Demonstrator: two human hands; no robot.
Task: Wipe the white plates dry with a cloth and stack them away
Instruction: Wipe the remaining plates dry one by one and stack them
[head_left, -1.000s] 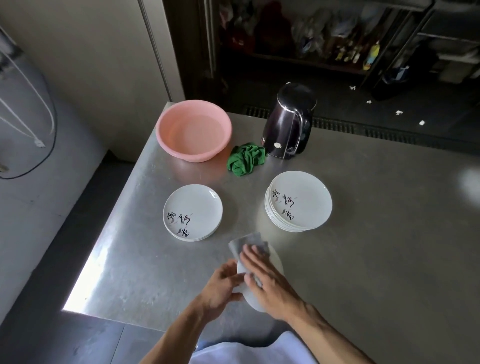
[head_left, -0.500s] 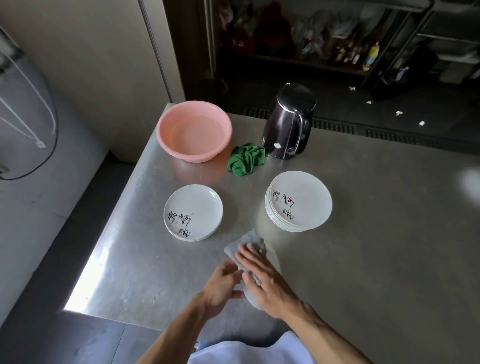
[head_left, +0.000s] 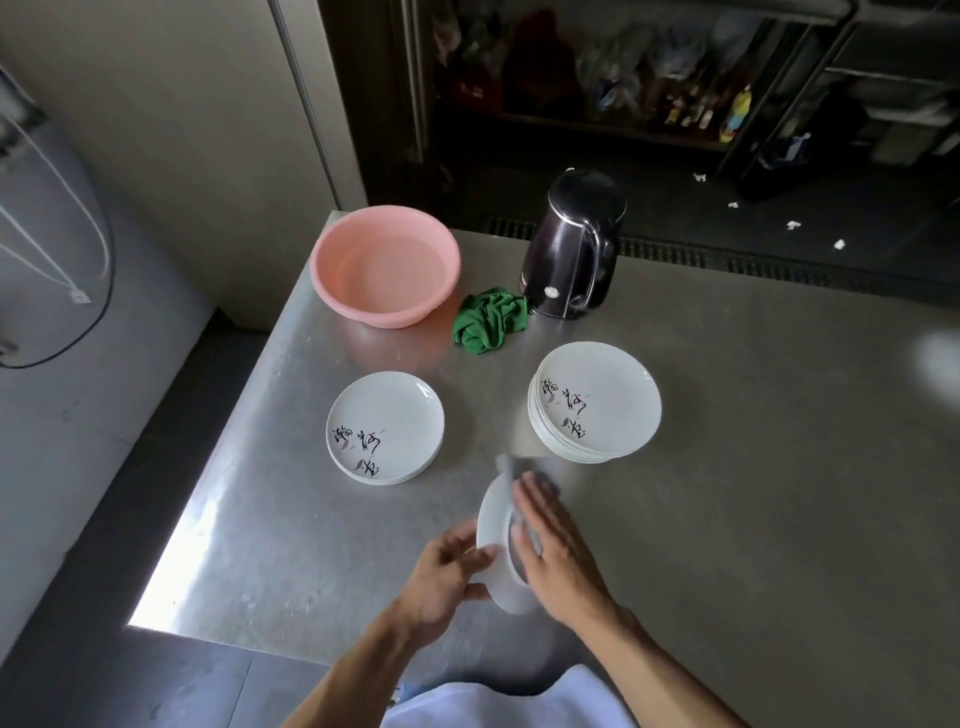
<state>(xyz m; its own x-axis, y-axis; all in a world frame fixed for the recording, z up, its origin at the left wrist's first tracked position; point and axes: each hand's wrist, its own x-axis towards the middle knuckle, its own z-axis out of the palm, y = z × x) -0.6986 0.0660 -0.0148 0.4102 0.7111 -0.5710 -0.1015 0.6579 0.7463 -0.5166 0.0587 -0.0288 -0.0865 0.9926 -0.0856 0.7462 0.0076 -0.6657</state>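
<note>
Standing on edge, the round white plate (head_left: 492, 538) is gripped by the left hand (head_left: 445, 582); the flat right hand (head_left: 557, 564) presses a grey cloth (head_left: 522, 467) against it.

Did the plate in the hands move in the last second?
Yes. The plate has tipped up nearly on edge between the left hand and right hand, yet stays in about the same spot, nearer than the left stack and right stack.
</note>
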